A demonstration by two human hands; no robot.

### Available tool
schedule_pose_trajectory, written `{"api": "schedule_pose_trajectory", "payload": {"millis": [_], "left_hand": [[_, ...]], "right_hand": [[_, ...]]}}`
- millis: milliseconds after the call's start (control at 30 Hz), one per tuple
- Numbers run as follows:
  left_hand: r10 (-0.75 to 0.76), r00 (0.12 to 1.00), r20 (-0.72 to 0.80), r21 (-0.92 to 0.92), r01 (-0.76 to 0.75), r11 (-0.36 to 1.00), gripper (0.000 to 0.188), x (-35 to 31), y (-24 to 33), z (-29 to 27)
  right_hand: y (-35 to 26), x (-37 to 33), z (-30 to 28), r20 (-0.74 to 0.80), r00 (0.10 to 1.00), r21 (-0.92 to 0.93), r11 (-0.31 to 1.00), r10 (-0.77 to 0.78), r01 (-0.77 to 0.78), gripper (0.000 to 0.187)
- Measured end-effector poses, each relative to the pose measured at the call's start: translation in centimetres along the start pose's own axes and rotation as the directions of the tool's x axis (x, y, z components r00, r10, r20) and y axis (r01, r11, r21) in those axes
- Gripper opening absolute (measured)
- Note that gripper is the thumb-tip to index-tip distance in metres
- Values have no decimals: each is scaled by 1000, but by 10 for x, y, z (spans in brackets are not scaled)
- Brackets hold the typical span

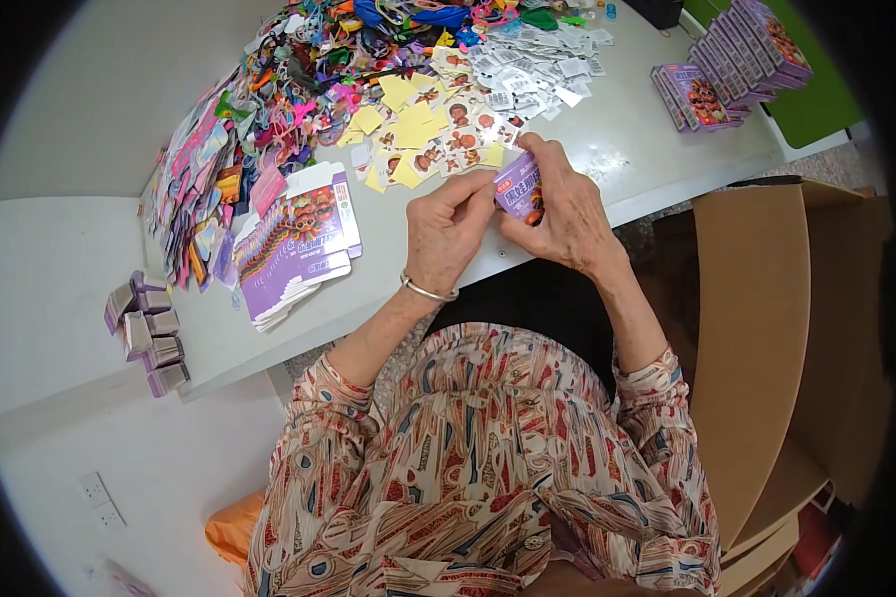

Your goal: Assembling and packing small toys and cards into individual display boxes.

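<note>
A small purple printed box (517, 188) is held between my two hands just above the near edge of the table. My right hand (570, 217) wraps around its right side, fingers behind and thumb along the lower edge. With thumb and fingers pinched, my left hand (442, 231) grips its left end; the fingertips partly cover that end. Left of my hands lies a fanned stack of flat purple box blanks (289, 261). Beyond them are scattered picture stickers and yellow cards (408, 129), and a heap of small white printed packets (533, 72).
A large heap of colourful small toys and trinkets (304, 104) covers the far left of the table (388, 279). Filled purple boxes (702, 98) stand in rows at the far right. Several purple-edged bundles (151, 338) sit at the left edge. An open cardboard carton (752, 348) stands at my right.
</note>
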State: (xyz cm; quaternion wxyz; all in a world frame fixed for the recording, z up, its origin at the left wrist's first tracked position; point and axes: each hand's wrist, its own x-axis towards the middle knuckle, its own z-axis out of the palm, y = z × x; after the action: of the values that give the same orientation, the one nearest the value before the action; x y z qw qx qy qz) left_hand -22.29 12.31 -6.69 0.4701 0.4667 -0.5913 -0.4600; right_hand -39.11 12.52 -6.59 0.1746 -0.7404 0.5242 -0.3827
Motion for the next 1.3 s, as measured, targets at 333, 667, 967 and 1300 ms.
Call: {"api": "schedule_pose_trajectory", "payload": {"millis": [333, 667, 967, 1300], "left_hand": [[-306, 926, 223, -337, 367, 867, 18, 13, 12, -19], [95, 995, 27, 225, -98, 969, 10, 2, 6, 0], [69, 991, 114, 257, -97, 961, 11, 8, -9, -11], [-64, 991, 114, -229, 89, 969, 28, 29, 22, 18]], "right_hand": [[-2, 1, 0, 46, 999, 20, 999, 24, -25, 70], [-1, 3, 3, 44, 999, -22, 1000, 10, -9, 72], [-5, 2, 3, 62, 996, -36, 997, 68, -66, 79], [3, 3, -48, -328, 936, -333, 943, -128, 12, 52]]}}
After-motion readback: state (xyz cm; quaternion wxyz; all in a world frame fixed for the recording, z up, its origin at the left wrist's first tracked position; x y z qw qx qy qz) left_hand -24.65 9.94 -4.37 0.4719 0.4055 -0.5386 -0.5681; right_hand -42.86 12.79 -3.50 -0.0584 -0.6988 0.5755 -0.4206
